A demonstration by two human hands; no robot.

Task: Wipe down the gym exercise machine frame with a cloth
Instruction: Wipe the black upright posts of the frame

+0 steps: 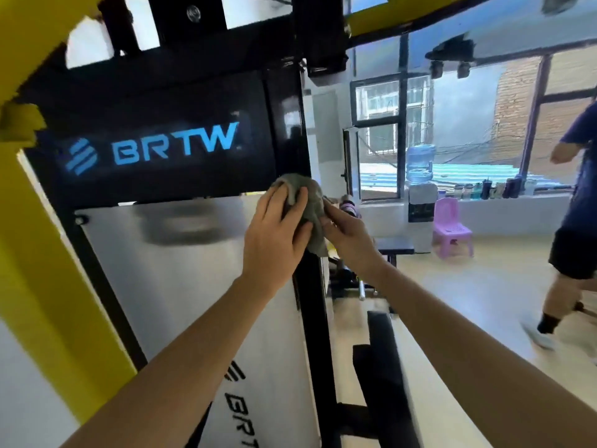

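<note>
A grey cloth [311,202] is pressed against the black upright [312,321] of a gym machine frame, at the point where the dark branded panel [155,147] marked "BRTW" meets the white shroud [181,286] below it. The left hand [274,236] is laid over the bunched cloth, its fingers spread and nearly straight, so that the fabric is held flat to the post rather than clutched. The right hand [347,236] is brought in from the other side of the upright, and the cloth's hanging edge is pinched between its thumb and fingers; the fingertips are hidden behind the fabric. A yellow beam [42,286] of the machine is seen at the left. Beyond the frame, a water dispenser [420,179] is stood beneath a large window, with a purple plastic chair [451,226] just beside it. A row of bottles [491,189] is lined along the sill, and another person [576,221] is seen at the far right.
</note>
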